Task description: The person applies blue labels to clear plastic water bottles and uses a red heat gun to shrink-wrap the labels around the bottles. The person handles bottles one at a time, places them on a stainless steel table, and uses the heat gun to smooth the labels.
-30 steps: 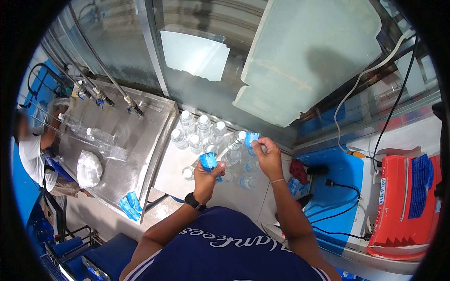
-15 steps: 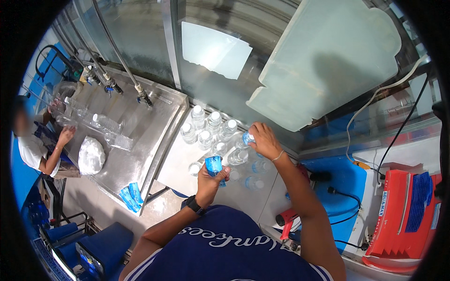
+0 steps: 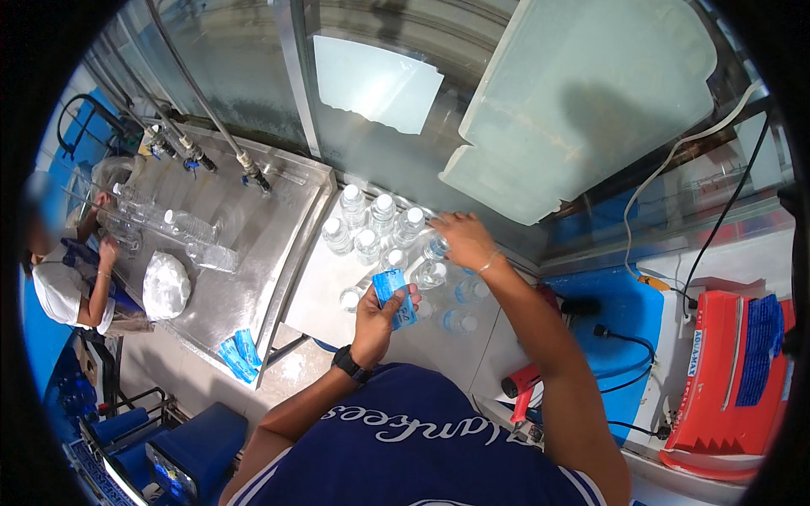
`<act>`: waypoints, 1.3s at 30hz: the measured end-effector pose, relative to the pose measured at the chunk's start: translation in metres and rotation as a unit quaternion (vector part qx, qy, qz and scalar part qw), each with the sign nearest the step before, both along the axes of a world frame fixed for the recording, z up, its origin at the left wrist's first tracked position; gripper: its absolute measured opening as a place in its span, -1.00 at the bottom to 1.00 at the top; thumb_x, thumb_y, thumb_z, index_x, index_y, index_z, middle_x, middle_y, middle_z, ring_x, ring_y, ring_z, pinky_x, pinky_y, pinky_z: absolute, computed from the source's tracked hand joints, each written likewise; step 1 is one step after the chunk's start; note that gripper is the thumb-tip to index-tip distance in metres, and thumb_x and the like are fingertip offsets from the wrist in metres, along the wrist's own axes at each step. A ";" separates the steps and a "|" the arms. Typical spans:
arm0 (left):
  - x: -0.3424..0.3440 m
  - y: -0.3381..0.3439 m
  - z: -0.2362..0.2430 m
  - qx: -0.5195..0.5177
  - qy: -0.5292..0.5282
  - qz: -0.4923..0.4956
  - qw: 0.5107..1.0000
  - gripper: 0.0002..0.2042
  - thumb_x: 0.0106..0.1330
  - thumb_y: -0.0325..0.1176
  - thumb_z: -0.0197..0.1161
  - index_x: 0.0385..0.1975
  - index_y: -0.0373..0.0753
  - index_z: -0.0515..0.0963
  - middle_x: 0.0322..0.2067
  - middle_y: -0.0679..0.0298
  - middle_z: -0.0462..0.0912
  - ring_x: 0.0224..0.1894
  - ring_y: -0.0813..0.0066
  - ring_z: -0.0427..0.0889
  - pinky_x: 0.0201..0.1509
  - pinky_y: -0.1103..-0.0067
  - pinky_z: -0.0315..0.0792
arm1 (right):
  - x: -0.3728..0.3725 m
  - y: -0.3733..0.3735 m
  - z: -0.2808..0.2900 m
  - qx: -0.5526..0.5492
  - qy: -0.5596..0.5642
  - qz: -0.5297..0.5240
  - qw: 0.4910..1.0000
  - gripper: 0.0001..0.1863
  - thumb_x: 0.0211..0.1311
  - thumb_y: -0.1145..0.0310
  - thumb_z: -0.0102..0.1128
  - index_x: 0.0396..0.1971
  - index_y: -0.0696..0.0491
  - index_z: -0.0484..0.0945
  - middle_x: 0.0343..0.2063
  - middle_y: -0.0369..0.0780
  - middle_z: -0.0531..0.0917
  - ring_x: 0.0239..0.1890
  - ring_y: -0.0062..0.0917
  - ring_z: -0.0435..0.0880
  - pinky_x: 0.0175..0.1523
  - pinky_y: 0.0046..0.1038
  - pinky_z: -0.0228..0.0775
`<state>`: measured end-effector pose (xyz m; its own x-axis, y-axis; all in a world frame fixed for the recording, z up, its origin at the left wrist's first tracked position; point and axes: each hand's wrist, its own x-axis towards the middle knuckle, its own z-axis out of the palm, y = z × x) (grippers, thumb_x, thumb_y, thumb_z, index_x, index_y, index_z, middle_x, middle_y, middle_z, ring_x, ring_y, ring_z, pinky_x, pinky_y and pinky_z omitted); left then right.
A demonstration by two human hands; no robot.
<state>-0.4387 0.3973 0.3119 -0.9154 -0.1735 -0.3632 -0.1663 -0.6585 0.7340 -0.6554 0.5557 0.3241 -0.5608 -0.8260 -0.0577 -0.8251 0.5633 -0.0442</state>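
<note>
My left hand [image 3: 380, 319] grips a small stack of flat blue label sleeves [image 3: 393, 295], thumb on top, just in front of the bottles. My right hand [image 3: 467, 242] is at the top of a clear water bottle [image 3: 434, 248] that has blue on its side; the fingers curl over its cap, which they hide. Several clear bottles with white caps [image 3: 367, 243] stand to the left of it. Nearer my right forearm are two bottles with blue bands, one labelled bottle [image 3: 471, 292] behind the other labelled bottle [image 3: 460, 321].
A steel counter [image 3: 253, 228] with taps [image 3: 253, 173] lies left, holding empty bottles [image 3: 192, 226], a white bundle [image 3: 166, 287] and loose blue sleeves [image 3: 240, 354]. Another person [image 3: 72, 278] works there. Right are a red heat gun [image 3: 523, 390], cables and a red box [image 3: 717, 379].
My right hand has shifted slightly left and away from me over the bottle, its fingers now covering the cap. The sleeves in my left hand have tilted and show flatter.
</note>
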 end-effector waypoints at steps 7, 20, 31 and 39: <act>0.001 -0.001 0.002 -0.011 -0.002 -0.013 1.000 -0.78 0.53 -0.43 0.23 0.09 -0.29 0.49 -0.07 0.15 0.75 -0.10 0.42 0.78 -0.03 0.48 0.71 | 0.027 0.026 0.035 -0.148 -0.007 -0.069 0.987 -0.43 0.08 0.39 0.48 0.15 0.08 0.58 0.12 -0.16 0.62 0.18 -0.22 0.57 0.27 -0.14 0.35; -0.004 0.007 0.004 -0.064 0.044 -0.002 0.997 -0.75 0.39 -0.48 0.42 0.01 -0.25 0.59 -0.20 0.29 0.77 -0.21 0.56 0.75 -0.15 0.56 0.66 | 0.150 0.005 0.020 -0.428 -0.398 -0.311 0.749 -0.69 0.38 0.21 0.43 -0.12 0.16 0.68 -0.35 -0.27 0.72 -0.25 -0.64 0.67 -0.10 -0.54 0.54; -0.002 0.016 -0.001 -0.092 0.015 -0.014 0.996 -0.69 0.27 -0.47 0.54 -0.07 -0.27 0.57 -0.26 0.31 0.77 -0.28 0.62 0.72 -0.20 0.63 0.63 | 0.174 0.025 0.005 -0.543 -0.591 -0.368 0.470 -0.82 0.47 0.28 0.31 -0.11 0.06 0.64 -0.26 -0.33 0.68 -0.22 -0.65 0.64 -0.05 -0.54 0.51; 0.010 0.012 -0.002 -0.049 -0.020 -0.011 0.999 -0.67 0.33 -0.38 0.50 0.00 -0.24 0.53 -0.25 0.26 0.73 -0.31 0.53 0.73 -0.24 0.56 0.67 | 0.147 0.040 0.013 -0.487 -0.326 -0.300 0.753 -0.85 0.44 0.32 0.30 -0.16 0.06 0.59 -0.32 -0.25 0.70 -0.30 -0.48 0.68 -0.12 -0.41 0.48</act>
